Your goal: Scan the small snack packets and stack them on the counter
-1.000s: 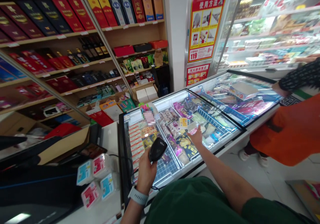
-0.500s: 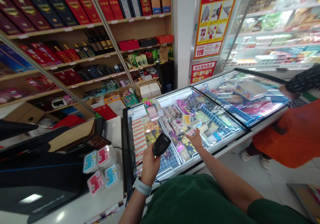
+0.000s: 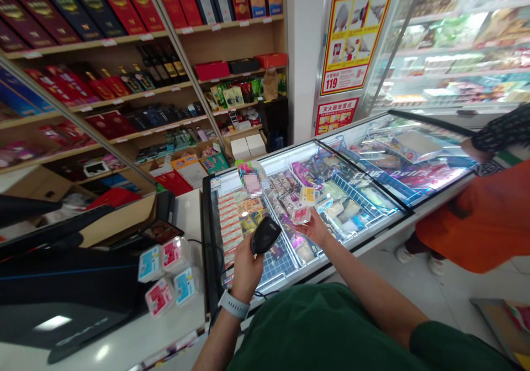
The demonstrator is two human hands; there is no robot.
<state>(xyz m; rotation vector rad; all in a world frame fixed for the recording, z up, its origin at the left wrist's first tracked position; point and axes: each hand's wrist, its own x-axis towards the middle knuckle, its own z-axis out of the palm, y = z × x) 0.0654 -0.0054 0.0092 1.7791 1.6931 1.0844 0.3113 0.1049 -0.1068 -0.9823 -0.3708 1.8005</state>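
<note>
My left hand (image 3: 247, 269), with a pale watch on its wrist, is closed around a black barcode scanner (image 3: 265, 234). Its head points toward the right, over the glass-topped chest freezer (image 3: 351, 244). Held in the fingers of my right hand (image 3: 318, 228) is a small clear plastic tub with a red-and-white label (image 3: 301, 215), a short way right of the scanner. Just beyond it, a similar tub with a yellow label (image 3: 307, 195) sits on the freezer top. On the counter at left stand several more tubs, with red labels (image 3: 159, 296) and blue labels (image 3: 187, 285).
A black checkout terminal (image 3: 74, 305) fills the lower left of the counter (image 3: 124, 340). Shelves hold boxed bottles (image 3: 110, 4). A pixelated colourful item (image 3: 250, 181) lies at the freezer's far edge. On the right, a person holds an orange bag (image 3: 476, 216).
My right hand has drawn back left and toward me, lifting the red-labelled tub nearer the scanner. My left hand and the scanner have barely shifted.
</note>
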